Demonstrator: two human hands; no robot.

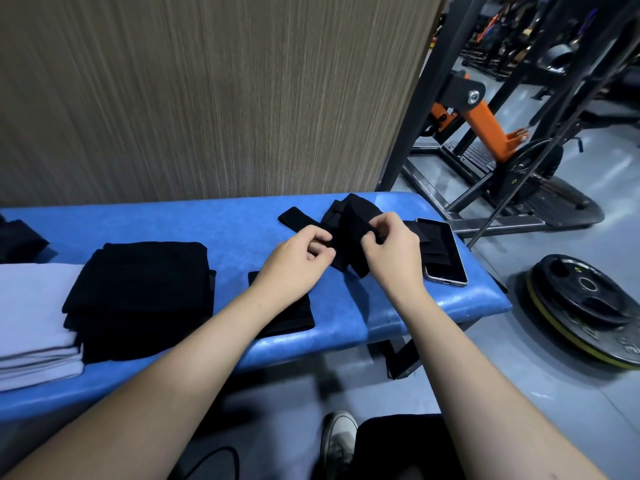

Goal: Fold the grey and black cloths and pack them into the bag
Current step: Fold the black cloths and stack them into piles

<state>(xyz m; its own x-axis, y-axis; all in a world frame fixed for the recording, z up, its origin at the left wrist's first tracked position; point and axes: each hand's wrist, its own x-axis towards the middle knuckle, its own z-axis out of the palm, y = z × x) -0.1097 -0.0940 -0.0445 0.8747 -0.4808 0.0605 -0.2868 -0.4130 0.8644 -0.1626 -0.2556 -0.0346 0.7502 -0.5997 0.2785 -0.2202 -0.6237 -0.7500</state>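
Note:
My left hand [299, 258] and my right hand [393, 252] both pinch a small black cloth [351, 226], held just above the blue bench [242, 220]. A narrow black strip [294, 217] trails from it to the left on the padding. Under my left wrist lies a small folded black cloth [294, 318]. A folded black stack [145, 292] sits further left, and a folded grey stack [34, 320] lies at the left edge. A dark item [19, 239] at the far left edge is only partly visible; no bag is recognisable.
A phone [446, 258] lies face up on the bench's right end, partly under black fabric. Weight plates [585, 306] lie on the floor to the right. A black and orange gym machine [485, 126] stands behind. A wood-grain wall [207, 98] backs the bench.

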